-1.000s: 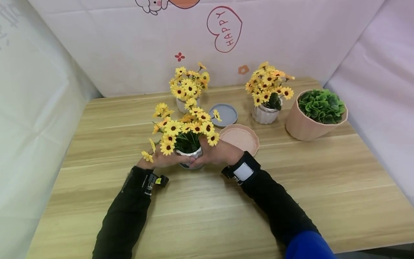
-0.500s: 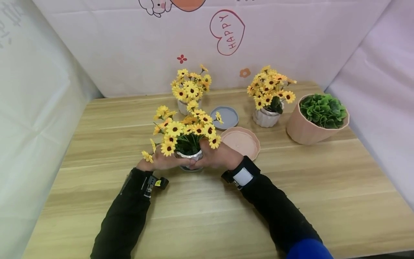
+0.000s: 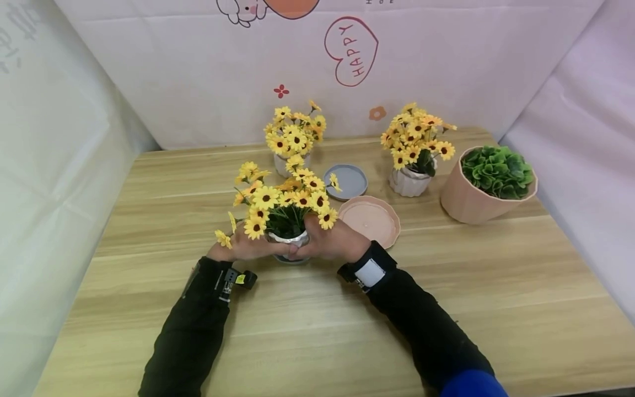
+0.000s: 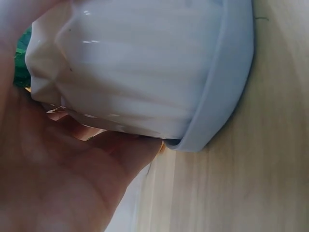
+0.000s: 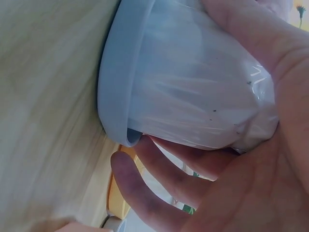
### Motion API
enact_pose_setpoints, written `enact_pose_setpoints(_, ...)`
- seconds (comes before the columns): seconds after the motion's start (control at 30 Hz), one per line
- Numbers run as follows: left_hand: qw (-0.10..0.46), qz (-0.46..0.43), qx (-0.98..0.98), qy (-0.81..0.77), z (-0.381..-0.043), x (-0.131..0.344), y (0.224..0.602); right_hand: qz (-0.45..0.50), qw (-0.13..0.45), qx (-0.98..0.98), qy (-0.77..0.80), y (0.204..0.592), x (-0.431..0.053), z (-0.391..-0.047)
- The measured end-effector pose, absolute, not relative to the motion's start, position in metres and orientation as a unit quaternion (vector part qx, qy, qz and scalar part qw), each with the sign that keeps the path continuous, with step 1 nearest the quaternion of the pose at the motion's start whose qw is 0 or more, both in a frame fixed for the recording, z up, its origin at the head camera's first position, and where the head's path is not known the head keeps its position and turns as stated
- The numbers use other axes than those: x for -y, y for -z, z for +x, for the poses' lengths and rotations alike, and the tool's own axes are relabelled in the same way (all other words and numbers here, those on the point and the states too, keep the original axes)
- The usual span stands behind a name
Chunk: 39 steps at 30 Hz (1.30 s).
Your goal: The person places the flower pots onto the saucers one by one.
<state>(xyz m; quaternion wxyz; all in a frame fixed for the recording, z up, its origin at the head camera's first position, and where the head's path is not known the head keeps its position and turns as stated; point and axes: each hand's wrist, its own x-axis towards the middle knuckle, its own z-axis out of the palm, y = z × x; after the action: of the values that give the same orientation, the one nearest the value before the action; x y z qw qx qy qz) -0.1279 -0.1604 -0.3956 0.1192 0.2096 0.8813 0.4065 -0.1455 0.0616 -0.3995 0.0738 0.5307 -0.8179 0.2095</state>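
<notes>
A white ribbed flowerpot (image 3: 289, 239) of yellow artificial daisies (image 3: 283, 199) stands upright at the middle of the table, between both hands. Under it is a blue-grey saucer (image 4: 227, 82), which lies on the wood; the pot's base sits inside the rim. My left hand (image 3: 250, 244) grips the pot from the left, thumb across its near side. From the right, my right hand (image 3: 331, 240) holds the same pot, and the thumbs meet in front. In the right wrist view the fingers (image 5: 164, 176) bend around the pot's far side, some of them near the saucer rim.
Behind stand two more daisy pots, one at back centre (image 3: 292, 162) and one at right (image 3: 410, 182). A second blue-grey saucer (image 3: 345, 182) and a pink saucer (image 3: 369, 220) lie between them and my right hand. Far right is a large pink planter (image 3: 461, 193) with green leaves.
The head view has shifted slightly, so the scene sits a little lower in it. Both hands keep their hold on the pot, which stays on its saucer.
</notes>
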Motion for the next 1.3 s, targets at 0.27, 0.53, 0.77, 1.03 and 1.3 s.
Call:
enact_pose_setpoints(0.27,0.128,0.222,-0.869,-0.423,-0.124,0.166,0.379,0.563,0.236,0.783,-0.119,0.408,-0.051,-0.149)
enact_pose_setpoints(0.53,0.146,0.219,-0.855,-0.446,-0.118,0.176,0.359,0.494,0.067,0.829,-0.252,0.398,-0.032,-0.148)
enact_pose_setpoints(0.77,0.165,0.207,-0.846,-0.463,-0.128,0.191,0.372,0.467,0.002,0.848,-0.249,0.392,-0.020,-0.150)
enact_pose_setpoints(1.03,0.232,0.107,-0.853,-0.456,-0.131,0.213,0.392,0.457,-0.018,0.863,-0.217,0.390,-0.006,-0.155)
enact_pose_setpoints(1.3,0.244,0.099,-0.867,-0.423,-0.134,0.223,0.395,0.461,-0.044,0.864,-0.197,0.388,0.003,-0.160)
